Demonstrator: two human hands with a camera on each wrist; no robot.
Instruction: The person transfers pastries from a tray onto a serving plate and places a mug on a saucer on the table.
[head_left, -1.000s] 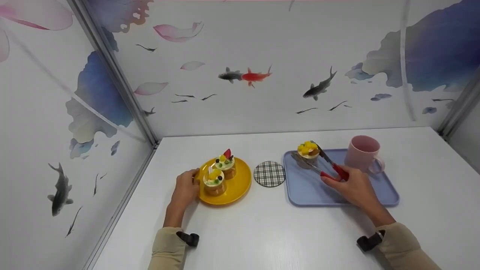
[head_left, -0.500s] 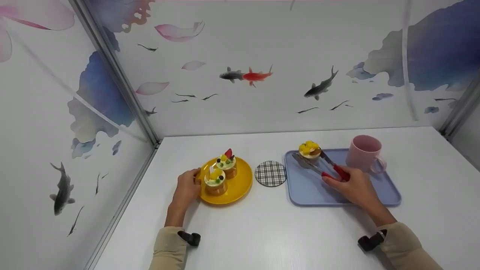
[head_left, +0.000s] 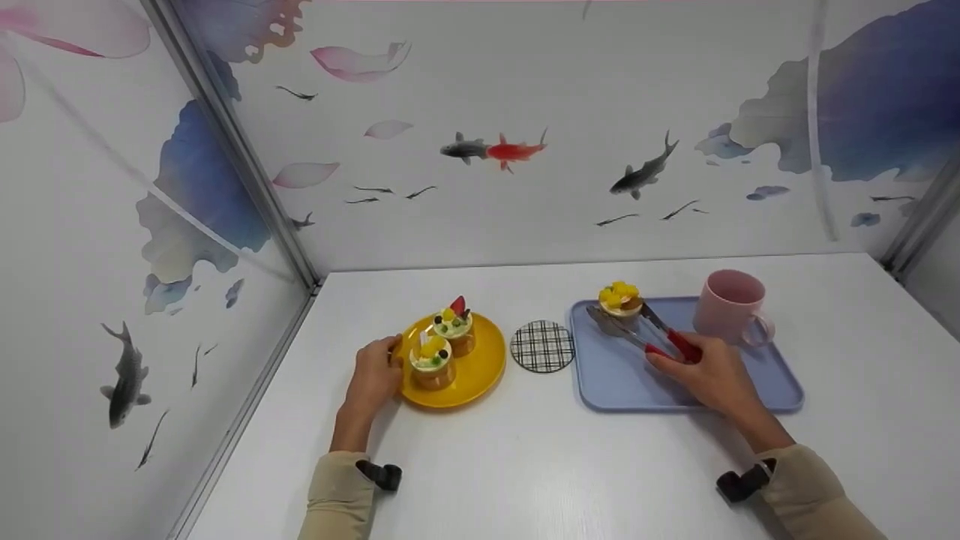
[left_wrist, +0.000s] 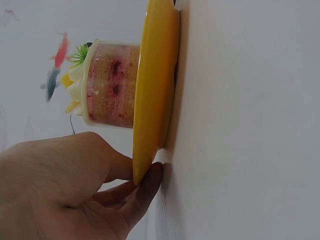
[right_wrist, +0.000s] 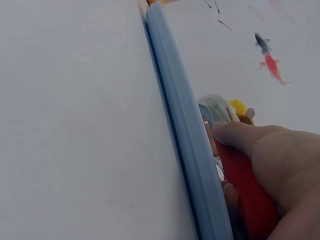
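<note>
My left hand (head_left: 373, 375) pinches the near-left rim of a yellow plate (head_left: 484, 364); the left wrist view shows the thumb at its upper side and fingers under its edge (left_wrist: 145, 155). Two dessert cups stand upright on the plate: one with a strawberry (head_left: 454, 322) behind, one with yellow fruit (head_left: 431, 364) in front. In my right hand (head_left: 716, 375) are red-handled metal tongs (head_left: 682, 346). Their arms straddle a third dessert cup (head_left: 619, 298), topped with yellow cubes, at the tray's back left. Whether both tips touch the cup, I cannot tell.
The blue tray (head_left: 615, 386) also bears a pink mug (head_left: 724, 311) at its back right, just behind my right hand. Between plate and tray lies a round checked coaster (head_left: 541, 346). White walls with painted fish stand behind and left of the table (head_left: 525, 465).
</note>
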